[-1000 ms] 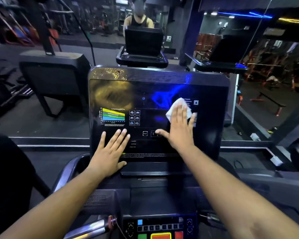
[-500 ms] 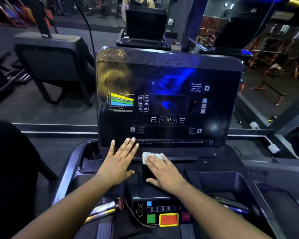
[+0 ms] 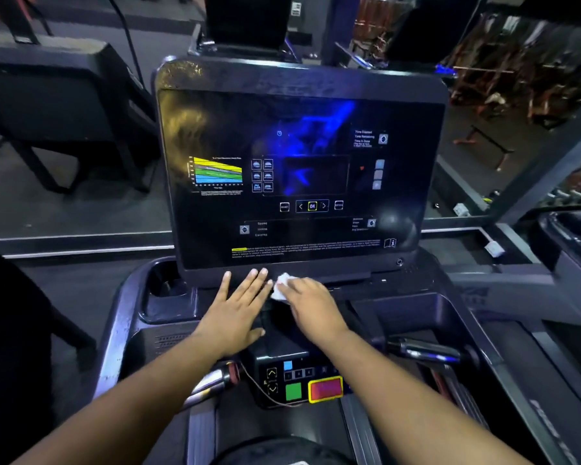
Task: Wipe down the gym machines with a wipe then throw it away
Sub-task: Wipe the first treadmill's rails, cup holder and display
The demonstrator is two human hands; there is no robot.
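Below the console screen [image 3: 299, 169], the left hand [image 3: 239, 310] and right hand [image 3: 311, 308] lie side by side on the ledge, the wipe [image 3: 281, 286] under the right hand's fingers. The button panel [image 3: 302, 380] sits nearer the person, below the screen.

Treadmill console screen [image 3: 299, 169]: glossy dark panel, smooth, mirror-like, carrying blue and yellowish reflections; smeared sheen at its upper left corner. Console tray [image 3: 168, 317] below the screen: dark moulded plastic, semi-gloss, smooth, with soft highlights along its left edge. Wipe [image 3: 281, 286]: white, thin, crumpled, matt, paper or cloth-like; which one cannot be told. Handlebar [image 3: 212, 380] at the tray's lower left: bright metal, polished, with streaked highlights. Control panel [image 3: 299, 380] at the tray's lower edge: black plastic, slightly shiny; its green button [image 3: 294, 391] and red button [image 3: 326, 389] look like smooth plastic, the red one yellow-rimmed. Floor [image 3: 74, 213]: dark, matt, finely textured.
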